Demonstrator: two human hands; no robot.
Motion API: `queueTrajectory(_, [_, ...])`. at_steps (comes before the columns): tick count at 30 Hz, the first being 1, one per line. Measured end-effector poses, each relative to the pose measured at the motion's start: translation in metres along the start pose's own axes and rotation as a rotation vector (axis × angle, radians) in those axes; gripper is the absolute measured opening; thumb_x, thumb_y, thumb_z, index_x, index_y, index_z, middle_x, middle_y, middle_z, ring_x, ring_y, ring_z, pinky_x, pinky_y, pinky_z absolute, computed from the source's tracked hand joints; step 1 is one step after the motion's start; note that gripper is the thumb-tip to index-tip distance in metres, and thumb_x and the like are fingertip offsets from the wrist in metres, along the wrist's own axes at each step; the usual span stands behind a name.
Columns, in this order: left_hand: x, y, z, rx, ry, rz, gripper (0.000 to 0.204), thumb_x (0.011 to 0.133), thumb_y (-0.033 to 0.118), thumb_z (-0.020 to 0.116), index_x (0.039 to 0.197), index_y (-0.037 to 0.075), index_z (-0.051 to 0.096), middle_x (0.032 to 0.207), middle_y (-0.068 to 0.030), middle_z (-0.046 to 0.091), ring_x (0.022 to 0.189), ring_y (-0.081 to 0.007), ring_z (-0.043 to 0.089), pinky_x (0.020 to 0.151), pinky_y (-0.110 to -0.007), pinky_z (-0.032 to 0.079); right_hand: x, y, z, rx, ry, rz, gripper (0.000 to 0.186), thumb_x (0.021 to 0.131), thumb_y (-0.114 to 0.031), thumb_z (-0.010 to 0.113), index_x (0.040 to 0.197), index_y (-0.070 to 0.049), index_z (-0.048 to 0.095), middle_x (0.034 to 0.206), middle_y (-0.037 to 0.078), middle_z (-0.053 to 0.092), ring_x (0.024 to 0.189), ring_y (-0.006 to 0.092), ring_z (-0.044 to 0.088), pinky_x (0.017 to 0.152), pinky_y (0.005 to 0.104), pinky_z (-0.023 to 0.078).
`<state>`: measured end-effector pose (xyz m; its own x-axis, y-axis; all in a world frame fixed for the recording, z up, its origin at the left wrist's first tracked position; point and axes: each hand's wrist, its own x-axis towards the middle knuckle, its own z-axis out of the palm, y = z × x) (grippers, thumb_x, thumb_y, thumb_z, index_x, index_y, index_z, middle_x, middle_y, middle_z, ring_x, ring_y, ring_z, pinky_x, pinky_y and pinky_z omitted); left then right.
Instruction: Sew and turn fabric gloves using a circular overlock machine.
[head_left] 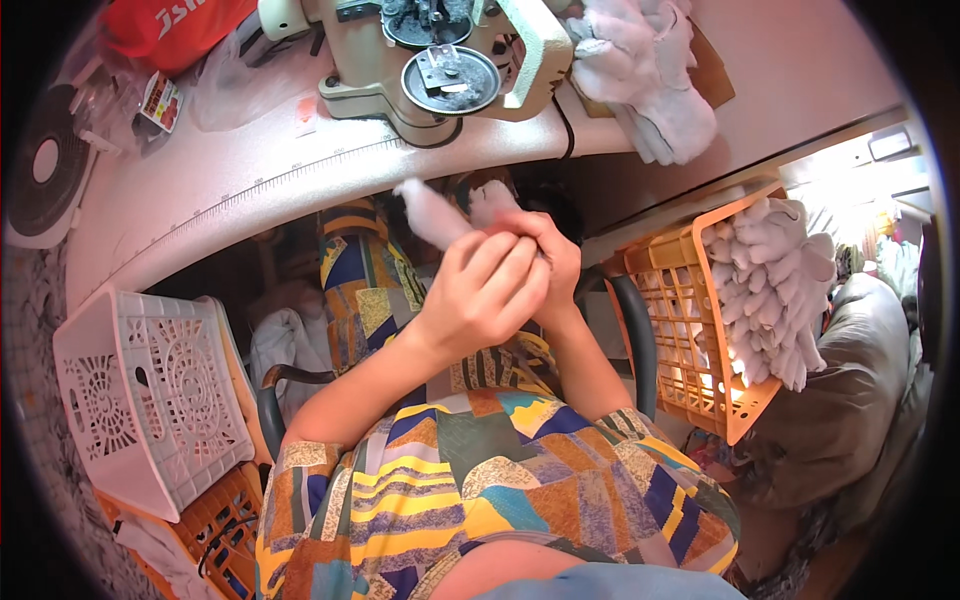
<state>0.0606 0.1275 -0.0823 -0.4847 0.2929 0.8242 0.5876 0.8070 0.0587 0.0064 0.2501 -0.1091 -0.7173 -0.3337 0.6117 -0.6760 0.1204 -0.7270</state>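
Note:
Above my lap my left hand (485, 290) and my right hand (550, 250) are closed together on a soft white fabric piece (432, 212), whose pale ends stick up beyond my fingers. The part inside my hands is hidden. Just beyond them, on the curved white table edge (250, 205), stands a cream sewing machine (355, 100) with two round metal discs and fluff on them. A pile of white fabric pieces (650, 80) lies to its right.
An orange basket (675, 330) full of white pieces is at my right. A white crate (155, 400) sits on an orange one (215, 540) at my left. A red bag (170, 25) and dark reel (45, 165) lie back left. Dark chair armrests (640, 360) flank me.

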Motion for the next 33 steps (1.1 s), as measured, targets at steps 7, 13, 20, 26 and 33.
queueTrajectory(7, [-0.013,-0.01,0.01,-0.177,0.225,-0.404,0.032,0.056,-0.001,0.067,0.086,0.001,0.057,0.082,-0.0117,0.057,0.083,-0.0348,0.056,0.072,-0.044,0.046,0.014,0.007,0.006,-0.062,0.22,-0.118,0.027,0.061,-0.004,0.073,0.064,-0.006,0.047,0.066,0.005,0.049,0.064,0.0205,0.05,0.059,0.0292,0.041])
queueTrajectory(13, [-0.009,0.0,-0.001,-0.346,0.12,-0.325,0.028,0.052,-0.003,0.063,0.078,0.0,0.056,0.075,-0.012,0.056,0.072,-0.0321,0.056,0.062,-0.04,0.045,0.023,-0.006,0.018,0.126,0.308,0.164,0.028,0.068,-0.007,0.075,0.088,-0.002,0.056,0.073,0.005,0.058,0.067,0.01,0.054,0.062,0.0259,0.045])
queueTrajectory(20, [0.006,-0.04,-0.022,-0.459,-0.063,-0.813,0.017,0.064,-0.002,0.056,0.08,-0.001,0.061,0.075,-0.019,0.062,0.073,-0.0365,0.062,0.067,-0.039,0.049,0.02,-0.022,-0.006,0.798,-0.171,0.466,0.061,0.073,-0.005,0.075,0.128,0.002,0.05,0.102,0.007,0.065,0.094,0.0122,0.061,0.085,0.025,0.047])
queueTrajectory(26, [0.002,-0.038,0.005,-0.907,-0.199,-1.097,0.022,0.081,0.012,0.063,0.098,-0.001,0.064,0.083,-0.0161,0.069,0.081,-0.0185,0.067,0.073,-0.033,0.05,0.03,-0.017,-0.003,1.347,-0.197,0.534,0.103,0.071,-0.002,0.073,0.154,-0.013,0.012,0.114,0.006,0.059,0.106,0.0154,0.057,0.096,0.0286,0.043])
queueTrajectory(33, [-0.009,-0.036,0.012,-0.777,-0.165,-1.074,0.022,0.078,0.006,0.059,0.098,-0.002,0.062,0.085,-0.021,0.067,0.084,-0.0349,0.067,0.075,-0.037,0.051,0.025,-0.019,-0.001,1.367,-0.094,0.594,0.109,0.071,-0.001,0.072,0.155,-0.019,0.005,0.11,0.006,0.059,0.104,0.0172,0.059,0.094,0.0303,0.045])
